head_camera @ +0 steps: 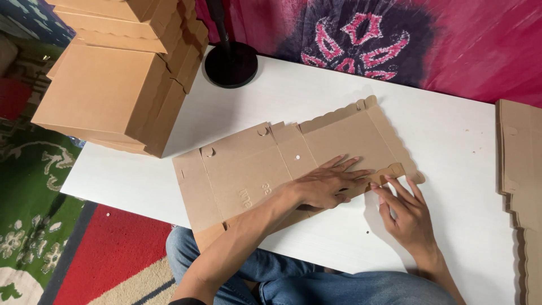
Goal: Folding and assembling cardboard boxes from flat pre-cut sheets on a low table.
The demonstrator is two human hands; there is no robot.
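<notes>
A flat brown cardboard box sheet (pixel 282 164) lies in the middle of the white table (pixel 451 147), with its near edge hanging a little over the table's edge. Our left hand (pixel 327 183) lies open and flat on the sheet, pressing it down. Our right hand (pixel 409 214) is open too, and its fingertips (pixel 377 186) pinch up the small side flap (pixel 389 172) at the near right. To fold this flap well, we think we should keep the flat hand close to the fold line, lift the flap slowly, and bend it right along the crease. Folded boxes (pixel 113 73) are stacked at the far left. More flat sheets (pixel 522 169) wait on the right.
</notes>
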